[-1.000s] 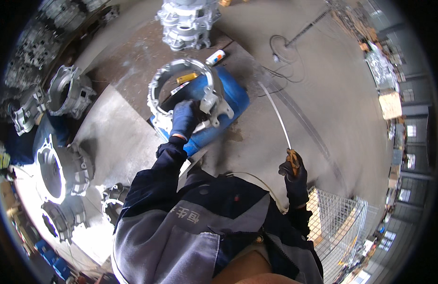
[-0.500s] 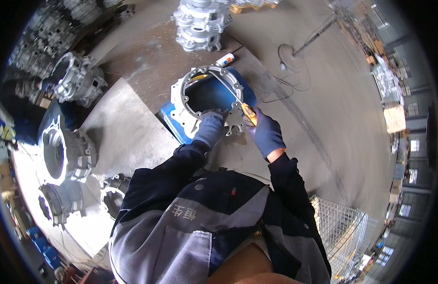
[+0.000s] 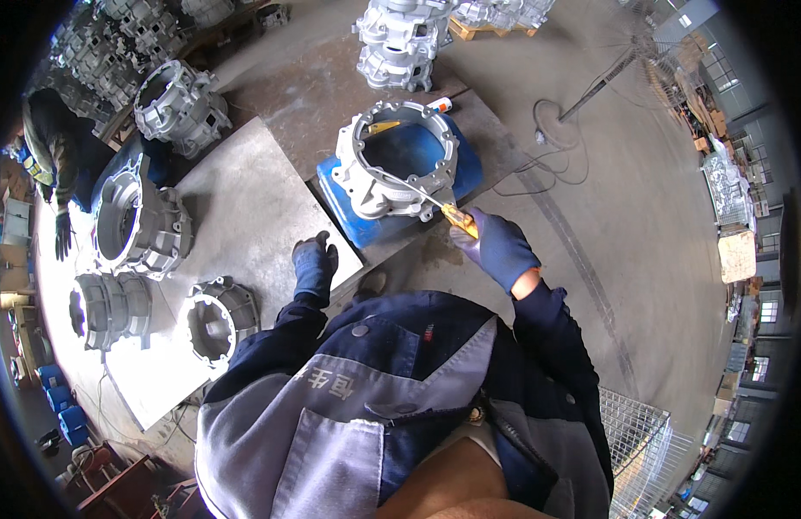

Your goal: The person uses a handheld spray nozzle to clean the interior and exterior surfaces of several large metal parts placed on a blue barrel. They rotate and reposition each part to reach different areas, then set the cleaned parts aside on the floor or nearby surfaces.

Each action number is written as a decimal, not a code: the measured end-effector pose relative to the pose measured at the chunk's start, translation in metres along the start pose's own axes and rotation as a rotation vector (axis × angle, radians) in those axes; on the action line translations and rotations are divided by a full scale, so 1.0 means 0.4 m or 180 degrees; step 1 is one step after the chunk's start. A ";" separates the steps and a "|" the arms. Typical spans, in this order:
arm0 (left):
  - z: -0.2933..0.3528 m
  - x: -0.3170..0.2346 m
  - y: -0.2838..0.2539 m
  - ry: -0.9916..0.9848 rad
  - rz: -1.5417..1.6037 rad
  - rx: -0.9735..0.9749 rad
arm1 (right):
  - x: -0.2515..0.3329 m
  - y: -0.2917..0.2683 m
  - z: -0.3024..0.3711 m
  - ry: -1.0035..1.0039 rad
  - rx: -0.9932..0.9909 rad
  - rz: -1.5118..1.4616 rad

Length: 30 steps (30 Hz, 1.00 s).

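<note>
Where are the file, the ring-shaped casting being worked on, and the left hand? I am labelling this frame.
file [image 3: 418, 192]: head view, on its thin metal shaft over the casting.
ring-shaped casting [image 3: 362, 186]: head view, on its near-left rim.
left hand [image 3: 314, 265]: head view, on the back of the blue glove.

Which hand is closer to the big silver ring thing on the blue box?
Right. The right hand holds a file reaching onto the ring casting; the left hand rests farther away, on the metal sheet.
</note>
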State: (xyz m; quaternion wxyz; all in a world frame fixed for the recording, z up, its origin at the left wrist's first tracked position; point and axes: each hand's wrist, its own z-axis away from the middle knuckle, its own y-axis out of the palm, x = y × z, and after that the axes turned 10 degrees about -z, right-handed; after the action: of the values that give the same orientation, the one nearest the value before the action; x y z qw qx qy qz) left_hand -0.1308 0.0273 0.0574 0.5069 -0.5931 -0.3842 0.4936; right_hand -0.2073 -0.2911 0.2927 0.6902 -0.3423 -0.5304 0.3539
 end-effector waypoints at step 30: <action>-0.397 -0.284 -0.103 0.2395 -0.0452 -0.0050 | -0.189 0.045 0.260 0.1134 -0.0247 -0.1933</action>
State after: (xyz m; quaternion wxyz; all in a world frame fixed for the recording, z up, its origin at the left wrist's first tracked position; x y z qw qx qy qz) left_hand 0.0012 -0.1087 0.1198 0.6409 -0.7086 -0.2152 0.2021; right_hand -0.3250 -0.3361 0.2613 0.8321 -0.2514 -0.4922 0.0469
